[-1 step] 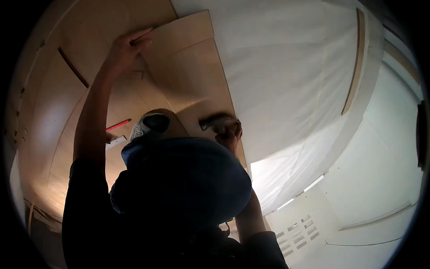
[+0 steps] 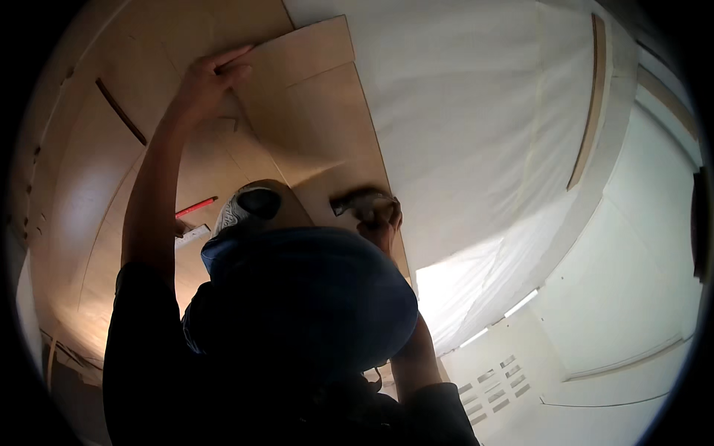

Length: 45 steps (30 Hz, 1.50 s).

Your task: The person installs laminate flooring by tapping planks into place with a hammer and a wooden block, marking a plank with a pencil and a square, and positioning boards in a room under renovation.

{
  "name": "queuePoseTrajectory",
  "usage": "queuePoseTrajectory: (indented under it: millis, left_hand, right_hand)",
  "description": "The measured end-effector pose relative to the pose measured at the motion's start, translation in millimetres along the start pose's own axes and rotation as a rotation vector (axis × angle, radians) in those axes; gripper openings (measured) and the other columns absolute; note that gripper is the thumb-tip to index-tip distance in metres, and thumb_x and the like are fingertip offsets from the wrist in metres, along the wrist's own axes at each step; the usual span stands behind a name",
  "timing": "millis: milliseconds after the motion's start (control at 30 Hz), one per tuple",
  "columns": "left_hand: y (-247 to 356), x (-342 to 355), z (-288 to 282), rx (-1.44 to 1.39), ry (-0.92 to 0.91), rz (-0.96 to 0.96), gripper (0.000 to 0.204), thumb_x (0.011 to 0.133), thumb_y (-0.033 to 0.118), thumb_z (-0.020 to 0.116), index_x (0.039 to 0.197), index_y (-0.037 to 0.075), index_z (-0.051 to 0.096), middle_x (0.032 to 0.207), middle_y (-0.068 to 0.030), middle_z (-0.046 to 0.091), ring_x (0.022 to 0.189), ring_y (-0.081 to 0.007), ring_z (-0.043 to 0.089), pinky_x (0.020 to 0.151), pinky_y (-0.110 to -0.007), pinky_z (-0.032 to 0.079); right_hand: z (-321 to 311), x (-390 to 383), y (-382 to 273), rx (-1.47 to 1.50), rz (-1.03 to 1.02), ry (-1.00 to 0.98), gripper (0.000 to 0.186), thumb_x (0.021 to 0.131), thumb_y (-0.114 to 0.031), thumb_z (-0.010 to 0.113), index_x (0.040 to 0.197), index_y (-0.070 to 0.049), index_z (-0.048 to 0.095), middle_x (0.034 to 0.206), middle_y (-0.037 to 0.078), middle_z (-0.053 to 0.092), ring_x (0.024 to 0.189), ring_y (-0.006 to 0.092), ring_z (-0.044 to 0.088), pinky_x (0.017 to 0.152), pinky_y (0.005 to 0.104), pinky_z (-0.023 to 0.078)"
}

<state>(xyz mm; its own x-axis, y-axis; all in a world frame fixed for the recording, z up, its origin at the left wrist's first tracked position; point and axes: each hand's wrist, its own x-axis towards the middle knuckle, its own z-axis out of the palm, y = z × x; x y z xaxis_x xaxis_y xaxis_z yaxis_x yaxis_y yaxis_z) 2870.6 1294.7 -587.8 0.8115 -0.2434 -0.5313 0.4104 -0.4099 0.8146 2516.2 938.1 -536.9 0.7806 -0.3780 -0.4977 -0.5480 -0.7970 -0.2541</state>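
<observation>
Right hand (image 2: 385, 225) gripping tool (image 2: 345, 203), left hand (image 2: 202, 88) at board (image 2: 323, 108), grip unclear, white sheet (image 2: 468, 111), wall (image 2: 617, 260)

Sheet (image 2: 454, 111) right of the board (image 2: 320, 111); person's left hand (image 2: 210, 80) at board's far end, left edge; right hand (image 2: 384, 223), with tool (image 2: 357, 199), near its right edge; shoe (image 2: 234, 212) left of tool; thin stick (image 2: 197, 207) left of shoe; long strip (image 2: 591, 104) far right.

The left hand (image 2: 214, 78) touches the plank (image 2: 316, 111) at its far end, the right hand (image 2: 383, 224) grips a dark tool (image 2: 343, 204), and a red stick (image 2: 197, 207) lies near the shoe (image 2: 232, 213).
</observation>
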Motion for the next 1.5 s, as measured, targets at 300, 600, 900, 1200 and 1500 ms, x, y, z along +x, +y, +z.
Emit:
queuePoseTrajectory:
  millis: [300, 600, 900, 1200, 1500]
  left_hand:
    - [-3, 4, -7, 0.021, -0.024, -0.029, 0.045, 0.096, 0.026, 0.072, 0.138, 0.011, 0.065, 0.113, -0.0029, 0.074, 0.099, -0.0081, 0.065, 0.087, -0.026, 0.053]
    - [-9, 7, -7, 0.019, -0.028, -0.009, 0.047, 0.095, 0.027, 0.073, 0.139, 0.014, 0.065, 0.113, -0.0035, 0.075, 0.101, -0.0093, 0.066, 0.092, -0.028, 0.052]
    - [-6, 9, -7, -0.003, -0.055, 0.037, 0.047, 0.094, 0.024, 0.073, 0.138, 0.011, 0.065, 0.115, -0.0046, 0.075, 0.104, -0.0103, 0.066, 0.094, -0.028, 0.052]
    - [-14, 8, -7, 0.085, -0.002, 0.034, 0.043, 0.095, 0.020, 0.072, 0.137, 0.016, 0.067, 0.101, -0.0034, 0.071, 0.088, -0.0117, 0.065, 0.084, -0.029, 0.053]
    - [-33, 8, -3, 0.549, 0.259, 0.565, 0.031, 0.098, 0.019, 0.068, 0.128, 0.017, 0.071, 0.099, -0.0054, 0.061, 0.087, -0.0205, 0.061, 0.078, -0.035, 0.051]
  right_hand:
    - [1, -1, 2, -0.037, 0.057, -0.034, 0.043, 0.072, -0.021, 0.076, 0.112, -0.006, 0.074, 0.156, 0.029, 0.027, 0.141, 0.0471, 0.029, 0.119, 0.0551, 0.029]
    - [5, -2, 6, -0.027, 0.037, -0.002, 0.047, 0.071, -0.020, 0.075, 0.115, -0.006, 0.073, 0.156, 0.026, 0.029, 0.140, 0.0469, 0.031, 0.117, 0.0553, 0.032]
    - [6, -2, 7, -0.041, 0.004, 0.024, 0.043, 0.071, -0.018, 0.073, 0.112, -0.005, 0.073, 0.156, 0.027, 0.029, 0.140, 0.0466, 0.031, 0.116, 0.0558, 0.033]
    - [2, -1, 6, 0.016, -0.032, 0.016, 0.046, 0.069, -0.017, 0.075, 0.113, -0.006, 0.073, 0.159, 0.028, 0.024, 0.143, 0.0477, 0.027, 0.119, 0.0577, 0.027]
    - [-15, 20, 3, -0.029, -0.074, -0.063, 0.024, 0.072, -0.009, 0.073, 0.095, -0.003, 0.071, 0.148, 0.032, 0.039, 0.141, 0.0507, 0.032, 0.114, 0.0598, 0.033]
